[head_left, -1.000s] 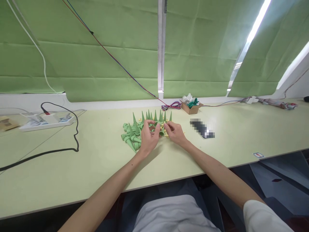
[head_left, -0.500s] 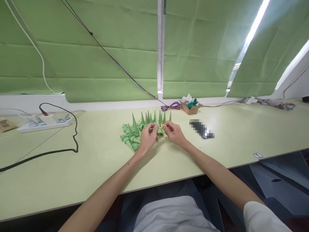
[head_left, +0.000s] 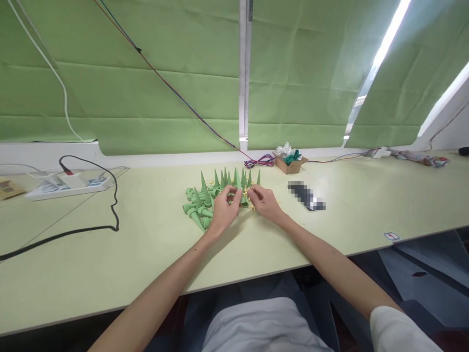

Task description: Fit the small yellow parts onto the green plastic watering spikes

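Observation:
My left hand (head_left: pixel 226 209) is closed around a green plastic spike (head_left: pixel 239 181), its tapered tip pointing up between thumb and fingers. Just to the right, the fingers of my right hand (head_left: pixel 267 203) are pinched together near the spike's lower end, on what looks like a small yellow plastic piece (head_left: pixel 249 191); the fingertips partly cover it. More yellow pieces (head_left: pixel 252 208) lie on the table beneath both hands. Behind them stands a row of upright green spikes (head_left: pixel 216 179). Left of my left hand, a pile of green spikes (head_left: pixel 198 211) lies at mixed angles.
A dark phone-like object (head_left: pixel 306 195), pixelated, lies right of my hands. Behind it sits a small cardboard box (head_left: pixel 289 167) with clear and green plastic, beside coiled wires (head_left: pixel 261 160). At left are a power strip (head_left: pixel 69 189) and a black cable (head_left: pixel 116 195).
The held spike has tilted slightly, its tip shifting a little to the right. Both hands stay in nearly the same place.

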Demonstrator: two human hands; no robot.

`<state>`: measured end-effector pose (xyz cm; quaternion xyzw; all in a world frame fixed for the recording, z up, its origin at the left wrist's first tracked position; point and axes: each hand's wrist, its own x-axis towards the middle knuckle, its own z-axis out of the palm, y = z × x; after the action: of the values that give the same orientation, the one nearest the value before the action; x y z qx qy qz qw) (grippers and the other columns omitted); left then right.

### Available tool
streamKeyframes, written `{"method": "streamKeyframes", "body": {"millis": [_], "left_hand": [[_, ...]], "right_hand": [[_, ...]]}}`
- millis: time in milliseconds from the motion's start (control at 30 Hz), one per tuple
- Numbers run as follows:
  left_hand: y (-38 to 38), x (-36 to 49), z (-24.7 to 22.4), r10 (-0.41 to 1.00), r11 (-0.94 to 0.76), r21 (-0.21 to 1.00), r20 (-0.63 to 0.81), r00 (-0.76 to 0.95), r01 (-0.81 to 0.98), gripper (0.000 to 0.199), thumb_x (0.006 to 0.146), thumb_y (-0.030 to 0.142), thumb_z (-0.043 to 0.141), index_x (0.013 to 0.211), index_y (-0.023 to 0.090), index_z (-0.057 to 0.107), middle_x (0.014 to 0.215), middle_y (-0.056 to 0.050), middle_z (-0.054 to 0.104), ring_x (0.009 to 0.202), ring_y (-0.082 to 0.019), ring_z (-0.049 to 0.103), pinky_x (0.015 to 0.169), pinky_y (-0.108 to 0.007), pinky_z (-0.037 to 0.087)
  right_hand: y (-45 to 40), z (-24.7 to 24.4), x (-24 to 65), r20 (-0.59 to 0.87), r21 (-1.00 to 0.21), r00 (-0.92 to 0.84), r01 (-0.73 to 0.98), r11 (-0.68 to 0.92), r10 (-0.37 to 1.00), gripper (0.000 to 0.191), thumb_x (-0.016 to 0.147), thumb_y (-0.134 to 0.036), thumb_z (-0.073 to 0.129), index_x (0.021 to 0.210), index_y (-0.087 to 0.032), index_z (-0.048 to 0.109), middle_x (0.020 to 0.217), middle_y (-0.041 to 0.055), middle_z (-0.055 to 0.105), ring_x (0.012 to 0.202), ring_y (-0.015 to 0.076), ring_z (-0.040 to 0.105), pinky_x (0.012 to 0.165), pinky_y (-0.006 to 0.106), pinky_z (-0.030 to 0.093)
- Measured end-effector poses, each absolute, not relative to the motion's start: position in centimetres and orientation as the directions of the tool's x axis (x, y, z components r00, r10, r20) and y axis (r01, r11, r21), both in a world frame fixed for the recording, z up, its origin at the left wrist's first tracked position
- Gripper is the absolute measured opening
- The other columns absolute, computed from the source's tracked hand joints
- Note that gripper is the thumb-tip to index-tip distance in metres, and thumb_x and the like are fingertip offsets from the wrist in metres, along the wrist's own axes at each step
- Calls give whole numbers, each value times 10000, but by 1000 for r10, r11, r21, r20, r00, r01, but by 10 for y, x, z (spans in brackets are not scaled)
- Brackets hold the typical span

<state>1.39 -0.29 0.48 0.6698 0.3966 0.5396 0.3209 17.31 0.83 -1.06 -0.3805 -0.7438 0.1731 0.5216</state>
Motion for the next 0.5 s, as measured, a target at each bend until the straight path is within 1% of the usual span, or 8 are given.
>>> {"method": "streamKeyframes", "body": {"millis": [233,367,500], "left_hand": [[-4,14,6,844,-535,812,522,122,232,291,879,483,567,836,197,533,856,-17,567,590,-104,582,447,-203,443],[-4,13,5,826,-562,785,545,142,261,269,886,469,558,897,201,563,888,-26,585,614,-104,575,481,-211,470],[-4,13,3,814,-579,765,560,155,282,280,885,464,562,982,203,584,921,-48,615,679,-129,598,479,-210,472]], "right_hand": [[9,-10,173,646,-613,-161,473,633,746,467,979,-509,373,625,-204,375,538,-32,415,514,102,361,539,254,303],[11,-11,173,643,-612,-164,476,631,748,476,984,-491,360,602,-206,368,509,-31,394,499,107,357,534,261,297],[11,-12,174,627,-637,-164,455,622,762,500,987,-484,341,574,-205,384,486,-22,408,496,115,382,539,263,317]]}}
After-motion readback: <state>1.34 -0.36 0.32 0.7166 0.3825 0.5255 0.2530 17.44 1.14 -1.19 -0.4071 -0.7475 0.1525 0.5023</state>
